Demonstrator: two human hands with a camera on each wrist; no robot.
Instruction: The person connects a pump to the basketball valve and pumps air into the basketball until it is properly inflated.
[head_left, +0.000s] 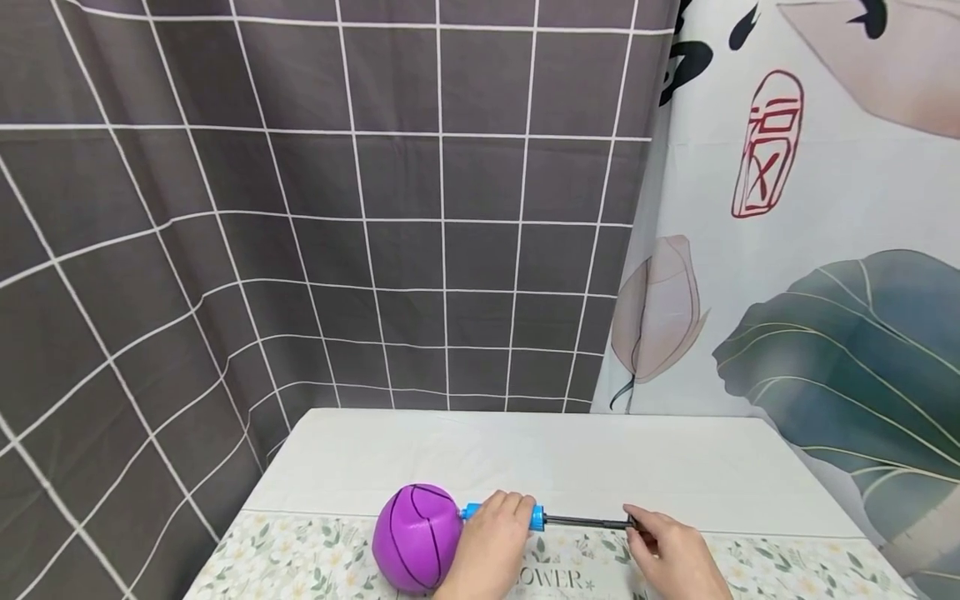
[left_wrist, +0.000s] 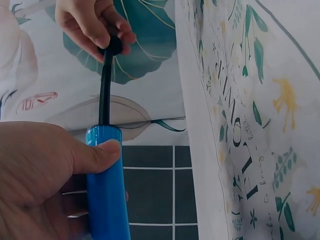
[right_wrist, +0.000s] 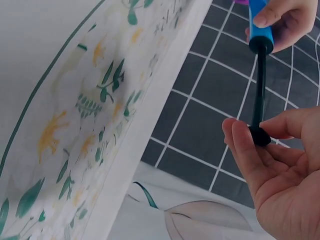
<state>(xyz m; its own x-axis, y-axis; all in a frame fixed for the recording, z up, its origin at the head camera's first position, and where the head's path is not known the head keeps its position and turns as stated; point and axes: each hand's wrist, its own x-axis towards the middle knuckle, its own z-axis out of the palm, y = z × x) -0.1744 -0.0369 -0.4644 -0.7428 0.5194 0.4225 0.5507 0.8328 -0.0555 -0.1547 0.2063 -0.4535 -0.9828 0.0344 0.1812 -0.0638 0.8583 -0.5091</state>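
Note:
A blue hand pump (left_wrist: 107, 185) with a black rod lies level between my two hands in the head view. My left hand (head_left: 492, 542) grips its blue barrel, the thumb lying along the side in the left wrist view. With fingertips and thumb, my right hand (right_wrist: 285, 175) pinches the black knob (right_wrist: 260, 136) at the end of the pulled-out rod. A purple ball (head_left: 417, 537) with black lines sits at the left, against the pump's nozzle end. Its top looks slightly dented. Where the nozzle meets the ball is too small to make out.
The table (head_left: 525, 458) has a plain white back part and a flower-printed cloth (head_left: 285, 550) at the front. Behind it hangs a dark grey curtain (head_left: 480, 250) with white grid lines. A white leaf-print curtain (head_left: 697, 333) hangs at the right.

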